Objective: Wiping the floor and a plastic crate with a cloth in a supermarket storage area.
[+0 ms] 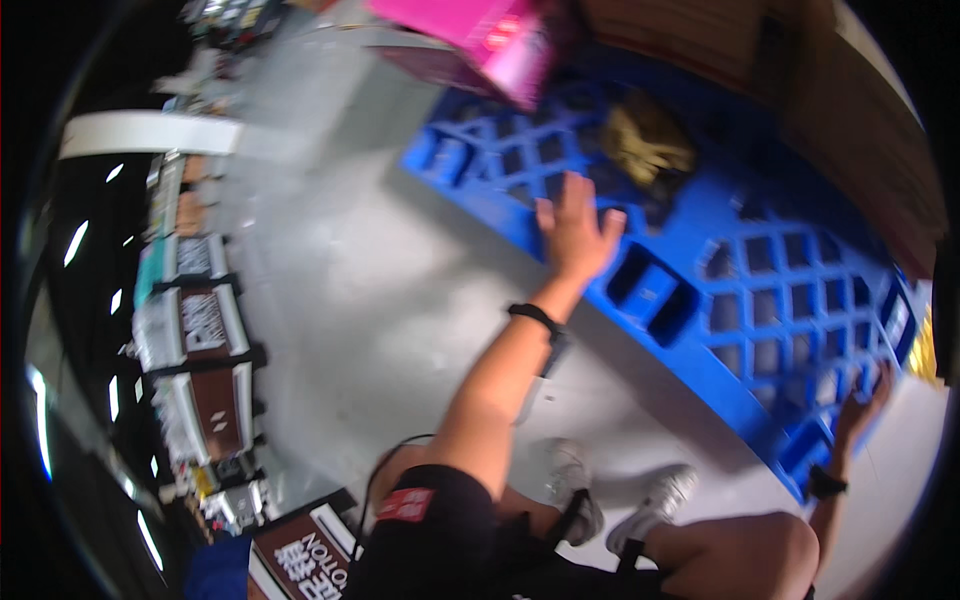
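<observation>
A blue plastic pallet (660, 352) with a grid deck lies before me, its long edge running diagonally past my feet. My left hand (577, 232) is over the near edge with fingers spread, holding nothing; whether it touches the plastic I cannot tell. Close to the right corner is my right hand (862, 409), blurred, its fingers seemingly apart and nothing visible in them. A crumpled brown-yellow piece (649, 142), perhaps paper or a glove, rests on the deck beyond my left hand.
A pink box (480, 30) overhangs the pallet's far left part. Large brown cardboard boxes (847, 127) stand along its far side. Yellow shiny material (924, 349) shows past the right end. Brown-and-white cartons with writing (217, 409) line the left across a grey floor (352, 300).
</observation>
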The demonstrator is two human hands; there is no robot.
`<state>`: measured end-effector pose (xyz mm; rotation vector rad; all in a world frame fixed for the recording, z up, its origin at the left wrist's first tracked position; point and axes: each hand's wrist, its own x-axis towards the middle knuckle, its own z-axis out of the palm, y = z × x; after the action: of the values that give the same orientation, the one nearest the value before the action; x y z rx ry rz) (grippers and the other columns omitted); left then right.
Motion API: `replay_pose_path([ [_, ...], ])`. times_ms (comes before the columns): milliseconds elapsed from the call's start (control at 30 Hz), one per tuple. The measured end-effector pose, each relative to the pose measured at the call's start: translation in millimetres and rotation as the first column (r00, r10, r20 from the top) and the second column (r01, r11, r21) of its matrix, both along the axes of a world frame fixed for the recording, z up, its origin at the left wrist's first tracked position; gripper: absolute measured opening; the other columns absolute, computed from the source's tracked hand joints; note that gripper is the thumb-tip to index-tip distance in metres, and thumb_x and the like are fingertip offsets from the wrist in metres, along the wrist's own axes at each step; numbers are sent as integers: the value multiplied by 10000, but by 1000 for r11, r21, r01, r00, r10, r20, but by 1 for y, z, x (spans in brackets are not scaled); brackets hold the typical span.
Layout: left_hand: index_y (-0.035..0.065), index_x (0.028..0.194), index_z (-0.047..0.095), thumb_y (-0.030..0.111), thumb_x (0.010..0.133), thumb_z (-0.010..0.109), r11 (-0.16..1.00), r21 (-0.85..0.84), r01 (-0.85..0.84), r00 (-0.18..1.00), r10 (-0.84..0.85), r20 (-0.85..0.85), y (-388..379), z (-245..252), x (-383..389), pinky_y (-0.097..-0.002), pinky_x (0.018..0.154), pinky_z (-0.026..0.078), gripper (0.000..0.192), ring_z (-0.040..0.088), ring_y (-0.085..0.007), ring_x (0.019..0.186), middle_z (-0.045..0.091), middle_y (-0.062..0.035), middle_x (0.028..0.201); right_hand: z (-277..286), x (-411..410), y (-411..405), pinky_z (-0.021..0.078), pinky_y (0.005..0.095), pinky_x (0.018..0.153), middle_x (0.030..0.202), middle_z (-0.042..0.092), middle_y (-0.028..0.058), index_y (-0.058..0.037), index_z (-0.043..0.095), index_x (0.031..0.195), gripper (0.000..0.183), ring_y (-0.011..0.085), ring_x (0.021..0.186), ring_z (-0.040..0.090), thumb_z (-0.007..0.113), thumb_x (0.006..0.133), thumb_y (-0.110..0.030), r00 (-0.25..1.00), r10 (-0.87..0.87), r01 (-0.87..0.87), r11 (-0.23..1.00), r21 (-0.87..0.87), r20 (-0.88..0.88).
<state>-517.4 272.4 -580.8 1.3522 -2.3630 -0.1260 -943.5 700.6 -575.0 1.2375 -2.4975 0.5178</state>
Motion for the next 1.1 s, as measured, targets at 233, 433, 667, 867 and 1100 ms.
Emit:
replay_pose_path([
  [233, 23, 1396, 548, 457, 946, 561, 998, -55, -7, 986, 16, 168, -13, -10, 9, -605, 1154, 225, 626, 358, -285, 1457, 425, -176, 1538, 234, 196, -193, 544, 418, 730, 1065, 648, 192, -38, 675, 1066, 205, 321, 868, 678, 507, 1011, -142, -389, 874, -486, 73, -871, 290],
  [433, 82, 1473, 458, 513, 979, 511, 999, -39, -36, 988, 41, 150, -12, -15, 10, -579, 1160, 222, 658, 396, -277, 1432, 380, -98, 1584, 269, 205, -179, 535, 408, 740, 1185, 611, 227, -24, 678, 1101, 216, 328, 888, 649, 567, 962, -148, -573, 682, -465, 186, -865, 455],
  [667, 95, 1484, 444, 490, 970, 533, 999, 7, -39, 992, 38, 121, 0, -20, -1, -546, 1182, 204, 655, 410, -277, 1422, 381, -78, 1583, 263, 192, -171, 524, 412, 759, 1228, 563, 204, -66, 597, 1273, 360, 357, 852, 613, 556, 921, -129, -602, 543, -430, 397, -811, 585],
  [867, 82, 1451, 474, 443, 941, 558, 999, -4, -42, 993, 42, 115, -8, -5, 3, -570, 1159, 234, 630, 468, -303, 1369, 394, -120, 1566, 158, 202, -272, 517, 413, 861, 1157, 653, 171, -28, 701, 1036, 221, 351, 1006, 620, 632, 827, -52, -69, 851, -795, 269, -544, 521],
  [1100, 48, 1468, 450, 439, 949, 567, 999, 13, -48, 996, 47, 74, -4, 0, 11, -521, 1144, 266, 660, 497, -323, 1308, 383, -117, 1565, 39, 178, -455, 530, 491, 921, 1185, 640, 193, -63, 690, 1074, 363, 408, 1119, 604, 579, 906, -366, 870, 421, -441, 897, 24, 259],
])
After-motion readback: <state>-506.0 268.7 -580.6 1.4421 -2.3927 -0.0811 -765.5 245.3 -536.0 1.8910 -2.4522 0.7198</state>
